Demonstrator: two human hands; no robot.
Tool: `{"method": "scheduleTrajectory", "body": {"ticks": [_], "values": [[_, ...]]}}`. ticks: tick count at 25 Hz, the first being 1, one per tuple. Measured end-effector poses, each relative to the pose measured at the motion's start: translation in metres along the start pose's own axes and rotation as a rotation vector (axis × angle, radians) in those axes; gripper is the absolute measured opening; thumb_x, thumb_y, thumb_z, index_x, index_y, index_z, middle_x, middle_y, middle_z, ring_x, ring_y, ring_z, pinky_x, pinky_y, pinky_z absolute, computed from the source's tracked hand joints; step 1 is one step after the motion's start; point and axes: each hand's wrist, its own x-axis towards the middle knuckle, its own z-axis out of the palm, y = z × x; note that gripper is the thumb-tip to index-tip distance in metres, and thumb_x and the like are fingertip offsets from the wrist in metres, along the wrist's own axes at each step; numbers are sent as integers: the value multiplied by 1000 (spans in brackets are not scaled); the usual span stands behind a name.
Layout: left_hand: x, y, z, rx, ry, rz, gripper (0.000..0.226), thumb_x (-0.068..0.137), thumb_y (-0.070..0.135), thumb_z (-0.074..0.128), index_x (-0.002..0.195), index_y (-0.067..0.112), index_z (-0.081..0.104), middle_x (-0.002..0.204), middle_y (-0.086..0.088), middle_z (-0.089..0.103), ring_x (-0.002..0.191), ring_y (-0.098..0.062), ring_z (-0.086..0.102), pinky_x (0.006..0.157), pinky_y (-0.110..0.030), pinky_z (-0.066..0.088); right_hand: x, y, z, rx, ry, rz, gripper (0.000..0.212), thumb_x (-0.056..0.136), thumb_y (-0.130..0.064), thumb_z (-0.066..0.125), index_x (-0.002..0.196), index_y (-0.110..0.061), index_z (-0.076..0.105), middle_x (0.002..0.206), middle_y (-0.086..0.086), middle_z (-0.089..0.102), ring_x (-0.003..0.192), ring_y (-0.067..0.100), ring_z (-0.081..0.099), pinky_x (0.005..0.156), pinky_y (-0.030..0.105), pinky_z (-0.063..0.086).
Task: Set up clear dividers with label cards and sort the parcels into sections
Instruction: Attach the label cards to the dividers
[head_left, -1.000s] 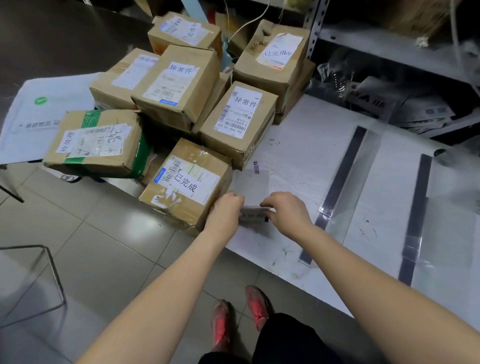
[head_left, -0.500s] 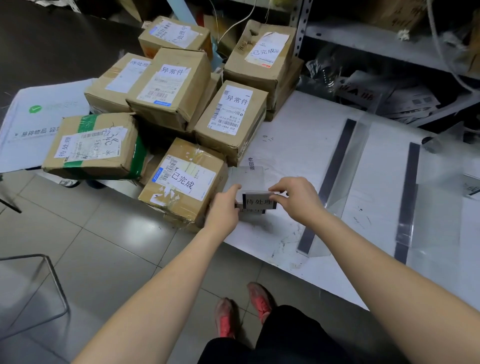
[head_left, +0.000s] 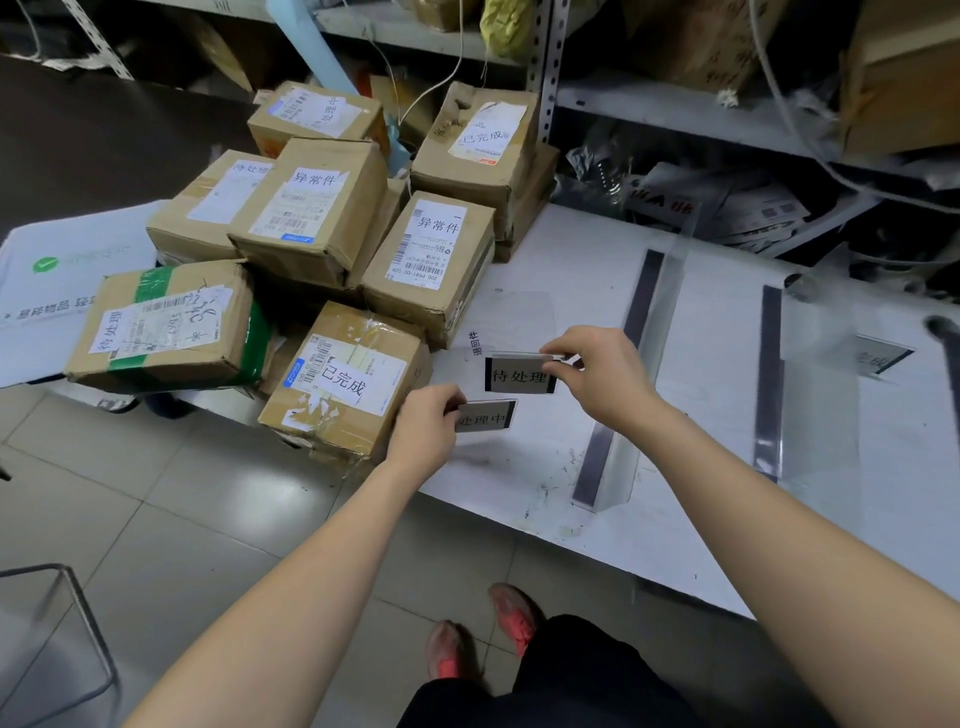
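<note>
Black-edged cards are being separated: the right hand (head_left: 597, 374) is pinching the 待处理 card (head_left: 519, 375), the left hand (head_left: 428, 423) the 处理中 card (head_left: 485, 415), above the surface (head_left: 545, 260). Probably best seating one per divider (head_left: 631, 384), text facing outward.

Even, soft overhead light keeps the white tabletop (head_left: 545, 270) beyond the fingers bright, while the shelves (head_left: 675, 109) farther back sink into dimness. Pale glare sits on the floor tiles (head_left: 249, 488) below the hands. Straight edges bow outward toward the corners.
</note>
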Motion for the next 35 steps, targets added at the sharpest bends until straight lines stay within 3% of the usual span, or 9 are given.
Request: {"method": "scheduleTrajectory", "body": {"ticks": [3,7,10,13,16,18,23,29,35], "values": [[-2,10,-11,-35,43,72,10,95,4,64,94,13,68,94,0,68,88,-18,62,76,-28,49,-7,-7,-20,19,68,-12,16,93,-19,73,108,-18,79,99,-3,73,91,18,64,86,45,55],[-7,31,-29,-115,57,130,10,98,5,62,99,15,65,100,0,66,92,-16,60,73,-16,46,-26,-16,-48,32,173,-2,17,93,-21,73,109,-18,78,96,-5,73,84,8,60,84,45,55],[-11,44,-43,-179,63,160,9,100,9,61,105,16,63,101,-1,67,94,-17,61,75,-25,54,-45,-21,-66,47,278,52,17,93,-24,74,109,-19,77,99,-5,72,87,10,63,84,42,56],[-19,58,-55,-295,71,166,11,100,10,61,105,19,61,92,5,65,85,-11,61,63,-11,47,-67,-23,-78,121,367,116,18,94,-18,72,111,-13,75,104,1,71,90,20,67,82,31,55],[-29,78,-62,-387,66,196,11,100,11,62,106,21,62,93,10,65,87,-5,62,61,-6,45,-89,-24,-83,217,439,158,15,94,-12,71,108,-10,75,102,1,69,92,18,71,79,13,51],[-36,93,-64,-411,39,239,11,101,12,62,108,20,63,95,7,67,87,-5,62,61,-4,45,-104,-22,-86,282,486,178,13,94,-11,71,106,-11,75,100,-2,70,93,16,72,79,9,50],[-40,123,-69,-390,40,307,13,100,13,65,110,21,65,96,2,69,82,-4,60,62,-5,42,-129,1,-107,372,551,221,13,93,-14,72,106,-18,74,104,2,74,96,16,72,90,34,57],[-28,163,-60,-335,130,311,12,102,17,61,113,21,64,105,-1,69,95,-16,65,54,-16,51,-140,57,-147,442,553,221,12,93,-14,73,104,-16,76,101,0,76,96,16,73,92,40,58],[-13,217,-41,-286,265,292,13,103,13,60,114,16,63,109,-5,68,108,-21,62,61,-5,49,-137,118,-183,467,498,214,12,92,-14,74,103,-17,78,97,-4,75,95,19,71,91,45,58]]}}
